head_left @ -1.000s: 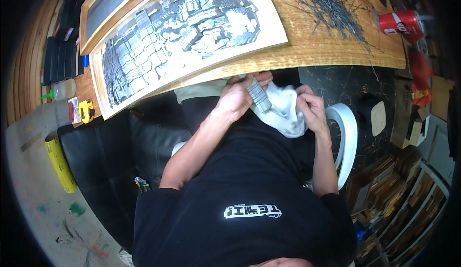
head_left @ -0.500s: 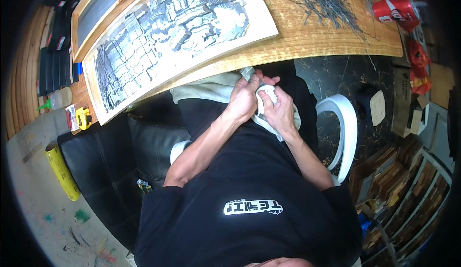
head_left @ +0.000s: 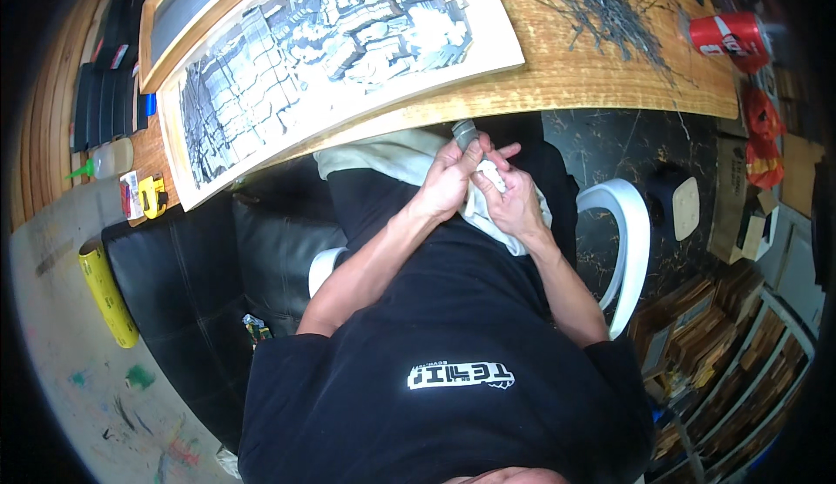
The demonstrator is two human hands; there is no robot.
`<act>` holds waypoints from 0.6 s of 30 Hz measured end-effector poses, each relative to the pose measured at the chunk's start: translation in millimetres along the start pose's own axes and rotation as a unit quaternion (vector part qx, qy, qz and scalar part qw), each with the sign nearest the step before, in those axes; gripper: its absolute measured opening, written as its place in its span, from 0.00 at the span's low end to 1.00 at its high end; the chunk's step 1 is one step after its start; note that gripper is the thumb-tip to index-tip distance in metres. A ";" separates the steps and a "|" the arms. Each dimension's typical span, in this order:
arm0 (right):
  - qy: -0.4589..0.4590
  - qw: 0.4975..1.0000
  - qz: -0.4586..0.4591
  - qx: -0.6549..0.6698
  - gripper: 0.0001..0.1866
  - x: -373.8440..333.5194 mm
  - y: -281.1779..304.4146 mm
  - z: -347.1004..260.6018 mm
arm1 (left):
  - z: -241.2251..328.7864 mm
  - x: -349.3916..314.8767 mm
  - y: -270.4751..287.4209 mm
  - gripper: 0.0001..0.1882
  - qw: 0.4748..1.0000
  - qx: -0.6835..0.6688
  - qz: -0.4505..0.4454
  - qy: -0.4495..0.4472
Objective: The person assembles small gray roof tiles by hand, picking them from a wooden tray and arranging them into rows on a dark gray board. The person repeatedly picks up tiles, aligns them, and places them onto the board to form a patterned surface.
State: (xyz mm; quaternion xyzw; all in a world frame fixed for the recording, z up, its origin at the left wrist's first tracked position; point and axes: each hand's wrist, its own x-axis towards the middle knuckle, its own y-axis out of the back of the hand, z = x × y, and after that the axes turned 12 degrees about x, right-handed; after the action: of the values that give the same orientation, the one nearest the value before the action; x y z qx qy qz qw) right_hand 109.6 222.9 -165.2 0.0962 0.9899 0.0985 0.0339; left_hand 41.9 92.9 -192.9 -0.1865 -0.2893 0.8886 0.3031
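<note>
Over my lap, just below the table's near edge, both hands work close together. My left hand (head_left: 446, 186) is closed round a small grey rounded piece (head_left: 465, 132), whose end sticks out past the thumb; its exact kind is unclear. My right hand (head_left: 515, 204) pinches a bunched part of a white cloth (head_left: 493, 173) beside the left fingers. More of the pale cloth (head_left: 392, 155) spreads across my legs to the left and hangs under my right hand.
A pale framed relief panel (head_left: 348, 105) of grey and white pieces lies on the wooden table (head_left: 601, 84). Dry twigs (head_left: 601, 14) and a red can (head_left: 730, 36) are at right. A white chair arm (head_left: 623, 249) stands beside me; a yellow roll (head_left: 106, 294) is at left.
The view has shifted slightly. The grey piece now shows more of its rounded end, turned in my left hand. My right hand stays on the cloth.
</note>
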 end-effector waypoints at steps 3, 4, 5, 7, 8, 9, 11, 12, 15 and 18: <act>-0.076 0.995 -0.033 -0.064 0.21 1.6 3.2 0.5 | 4.4 0.2 -6.9 0.09 0.999 -0.028 0.041 0.010; -0.062 0.996 -0.008 -0.070 0.24 1.5 0.0 -3.4 | 4.7 -0.1 -7.7 0.09 0.998 -0.030 0.056 0.016; -0.078 0.994 -0.005 -0.071 0.24 1.4 -0.7 -3.7 | 4.9 -0.4 -8.6 0.09 0.997 -0.032 0.071 0.023; -0.108 0.991 -0.001 -0.073 0.24 2.4 -2.0 -3.8 | 5.1 -0.6 -11.1 0.09 0.996 -0.041 0.081 0.025; -0.108 0.993 0.012 -0.041 0.23 1.7 -2.2 -4.3 | 6.2 -0.3 -11.3 0.09 0.995 -0.045 0.086 0.026; -0.108 0.994 0.024 -0.008 0.23 -1.4 -1.5 -4.9 | 4.3 0.2 -7.5 0.09 0.993 -0.079 0.088 0.018; -0.055 0.998 0.001 0.018 0.21 -10.9 6.2 -3.1 | 8.5 4.3 -1.2 0.09 0.984 -0.149 0.092 0.005; 0.002 0.999 -0.033 0.011 0.21 -16.6 16.3 1.6 | 21.9 10.3 4.3 0.11 0.969 -0.123 0.209 0.035; -0.015 0.997 -0.012 0.080 0.23 -25.7 21.9 8.5 | 39.3 20.2 25.5 0.20 0.964 -0.173 0.199 0.021; -0.193 0.950 -0.011 0.247 0.27 -22.8 34.5 31.8 | 19.0 2.2 15.2 0.10 0.978 -0.200 0.048 0.021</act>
State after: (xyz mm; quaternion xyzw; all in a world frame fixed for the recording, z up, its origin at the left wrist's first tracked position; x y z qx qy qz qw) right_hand 141.0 257.6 -188.3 0.1082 0.9587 -0.1697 0.2010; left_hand 24.1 76.8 -188.3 -0.2751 -0.4455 0.8224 0.2227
